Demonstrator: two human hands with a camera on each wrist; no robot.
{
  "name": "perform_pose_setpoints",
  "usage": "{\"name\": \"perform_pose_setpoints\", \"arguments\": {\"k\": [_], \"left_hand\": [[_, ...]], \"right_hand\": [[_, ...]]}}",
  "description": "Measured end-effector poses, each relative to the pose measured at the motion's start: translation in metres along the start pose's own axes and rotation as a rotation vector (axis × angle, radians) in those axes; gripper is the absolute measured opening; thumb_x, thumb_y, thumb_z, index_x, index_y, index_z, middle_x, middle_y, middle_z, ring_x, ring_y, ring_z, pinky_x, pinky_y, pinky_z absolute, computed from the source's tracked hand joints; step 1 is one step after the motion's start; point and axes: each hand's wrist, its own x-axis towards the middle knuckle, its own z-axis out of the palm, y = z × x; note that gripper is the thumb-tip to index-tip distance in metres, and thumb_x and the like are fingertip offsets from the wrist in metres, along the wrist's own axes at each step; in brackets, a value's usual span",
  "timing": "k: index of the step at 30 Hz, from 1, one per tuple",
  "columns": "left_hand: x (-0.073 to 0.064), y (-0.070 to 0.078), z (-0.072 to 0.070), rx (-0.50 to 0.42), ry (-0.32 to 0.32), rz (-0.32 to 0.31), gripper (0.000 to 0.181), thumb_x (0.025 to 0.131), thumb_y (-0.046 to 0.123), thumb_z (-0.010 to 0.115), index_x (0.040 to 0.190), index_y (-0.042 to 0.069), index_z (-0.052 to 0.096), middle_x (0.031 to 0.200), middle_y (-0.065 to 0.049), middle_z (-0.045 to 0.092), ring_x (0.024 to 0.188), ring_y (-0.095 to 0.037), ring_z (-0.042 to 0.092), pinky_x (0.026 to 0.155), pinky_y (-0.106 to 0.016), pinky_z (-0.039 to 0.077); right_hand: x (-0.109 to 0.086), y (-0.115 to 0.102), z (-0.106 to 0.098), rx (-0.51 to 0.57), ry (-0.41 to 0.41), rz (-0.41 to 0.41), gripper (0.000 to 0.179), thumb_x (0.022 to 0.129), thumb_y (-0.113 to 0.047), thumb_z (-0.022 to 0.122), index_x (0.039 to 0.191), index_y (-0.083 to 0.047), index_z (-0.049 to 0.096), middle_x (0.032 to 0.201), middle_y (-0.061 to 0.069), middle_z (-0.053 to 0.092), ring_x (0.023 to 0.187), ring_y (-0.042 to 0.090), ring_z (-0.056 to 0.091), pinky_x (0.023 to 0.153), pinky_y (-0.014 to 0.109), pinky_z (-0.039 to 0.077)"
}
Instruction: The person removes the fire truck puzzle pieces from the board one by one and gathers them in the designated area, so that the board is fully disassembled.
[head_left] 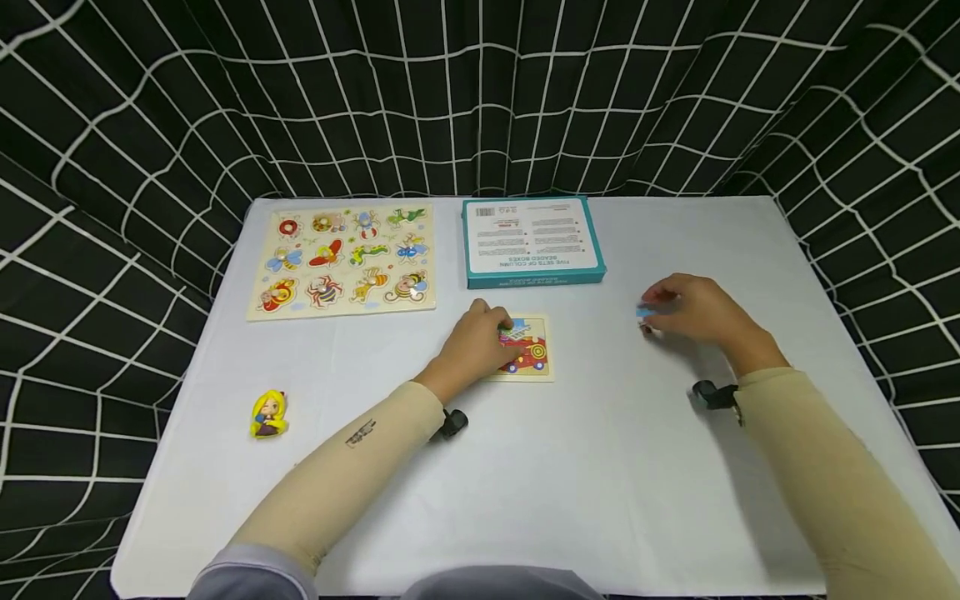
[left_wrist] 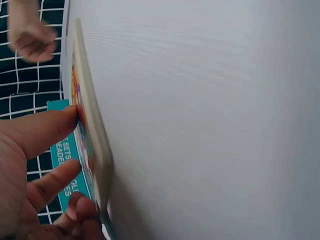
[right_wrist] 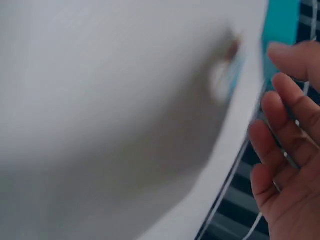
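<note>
One puzzle (head_left: pixel 536 352) part-hidden under unclenched left hand (head_left: pixel 477 340); blurred piece (right_wrist: pixel 231 79) near loose-fingered right hand (head_left: pixel 692 310); box (head_left: pixel 532 242), contents hidden.

Tractor board (head_left: pixel 537 350) partly hidden behind left fingers (head_left: pixel 497 317), blue-and-white piece (right_wrist: pixel 233 77) blurred

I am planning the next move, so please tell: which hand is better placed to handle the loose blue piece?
Probably the right hand: it is beside the blue piece. The left hand is farther away and touches the puzzle board.
</note>
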Motion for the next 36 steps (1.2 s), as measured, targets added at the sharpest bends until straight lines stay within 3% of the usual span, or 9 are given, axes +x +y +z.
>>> {"name": "perform_pose_setpoints", "arguments": {"k": [3, 9, 12, 20, 30, 36], "left_hand": [[-0.004, -0.004, -0.003, -0.009, 0.021, -0.046, 0.046, 0.082, 0.039, 0.079, 0.116, 0.011, 0.066, 0.098, -0.004, 0.047, 0.084, -0.019, 0.051, 0.077, -0.031, 0.045], [-0.008, -0.008, -0.003, -0.021, 0.052, -0.097, 0.046, 0.081, 0.042, 0.079, 0.112, 0.012, 0.065, 0.096, -0.005, 0.051, 0.081, -0.021, 0.054, 0.074, -0.034, 0.046], [-0.007, -0.008, -0.003, -0.032, 0.048, -0.095, 0.048, 0.081, 0.043, 0.079, 0.114, 0.012, 0.062, 0.095, -0.005, 0.051, 0.080, -0.021, 0.054, 0.072, -0.034, 0.046], [-0.002, -0.014, -0.004, 0.014, 0.023, -0.104, 0.046, 0.082, 0.043, 0.075, 0.113, 0.016, 0.054, 0.094, -0.004, 0.051, 0.079, -0.020, 0.053, 0.069, -0.034, 0.044], [-0.001, -0.010, -0.008, 0.047, -0.013, -0.090, 0.046, 0.083, 0.044, 0.075, 0.113, 0.016, 0.053, 0.093, -0.005, 0.050, 0.077, -0.021, 0.053, 0.066, -0.033, 0.043], [-0.002, -0.012, -0.009, 0.043, -0.018, -0.100, 0.047, 0.084, 0.045, 0.075, 0.114, 0.016, 0.052, 0.093, -0.006, 0.049, 0.077, -0.022, 0.053, 0.066, -0.034, 0.043]], "right_hand": [[0.013, -0.035, 0.015, -0.019, 0.014, -0.073, 0.027, 0.084, -0.022, 0.078, 0.103, -0.005, 0.071, 0.100, 0.008, 0.066, 0.092, 0.024, 0.057, 0.083, 0.044, 0.046], [0.037, -0.100, 0.062, -0.091, -0.069, -0.281, 0.017, 0.087, -0.025, 0.076, 0.096, -0.011, 0.076, 0.090, -0.003, 0.067, 0.083, 0.015, 0.058, 0.077, 0.035, 0.049], [0.044, -0.115, 0.075, -0.104, -0.079, -0.289, 0.015, 0.086, -0.024, 0.077, 0.094, -0.011, 0.077, 0.089, -0.004, 0.067, 0.083, 0.015, 0.058, 0.077, 0.034, 0.049], [0.052, -0.131, 0.083, -0.110, -0.105, -0.247, 0.011, 0.085, -0.021, 0.076, 0.087, -0.010, 0.076, 0.082, -0.003, 0.064, 0.079, 0.018, 0.056, 0.073, 0.033, 0.048], [0.054, -0.142, 0.073, -0.197, -0.127, -0.261, 0.009, 0.079, -0.020, 0.076, 0.080, -0.014, 0.070, 0.077, -0.002, 0.060, 0.077, 0.019, 0.053, 0.069, 0.033, 0.045], [0.045, -0.125, 0.058, -0.113, -0.083, -0.223, 0.012, 0.077, -0.022, 0.080, 0.081, -0.015, 0.070, 0.080, -0.003, 0.061, 0.078, 0.018, 0.054, 0.071, 0.034, 0.046]]}}
